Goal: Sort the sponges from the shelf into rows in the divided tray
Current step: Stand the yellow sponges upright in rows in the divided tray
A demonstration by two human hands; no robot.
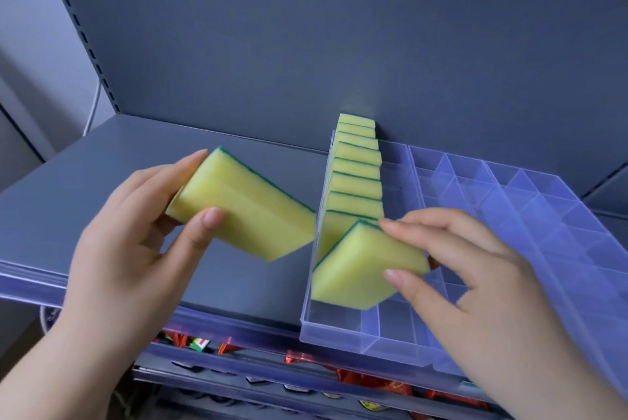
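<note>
A row of sponges (356, 175), yellow with a thin green scouring face, stands on edge in the leftmost lane of the divided tray (339, 333). They are packed face to face from the far end of the lane toward the near end, and every sponge in the tray is in this one lane. At the near end of the row a tilted sponge (356, 270) leans against the last standing one, with its green face turned toward the row. Its lower corner dips to the level of the tray's rim, and whether it touches the tray floor cannot be told. The right hand (475, 280) grips this sponge, the thumb pressed on its near yellow face and the fingertips laid over its upper right corner.

The tray is clear plastic, split by thin walls into long lanes on the left and many small square cells on the right. It sits on the right part of the grey shelf (170, 161), with its near edge reaching past the shelf's front.

To the left of the tray, above the shelf, the left hand (129, 243) holds a thick sponge (248, 212) by one end. The thumb lies on its near face and the fingers curl behind it, and its free end points toward the tray without touching it.

A grey back panel (306, 46) rises behind the shelf, with a slotted upright (81, 29) at its left. A clear strip (238, 326) runs along the shelf's front edge, and red packets (373, 382) lie on the level below.
</note>
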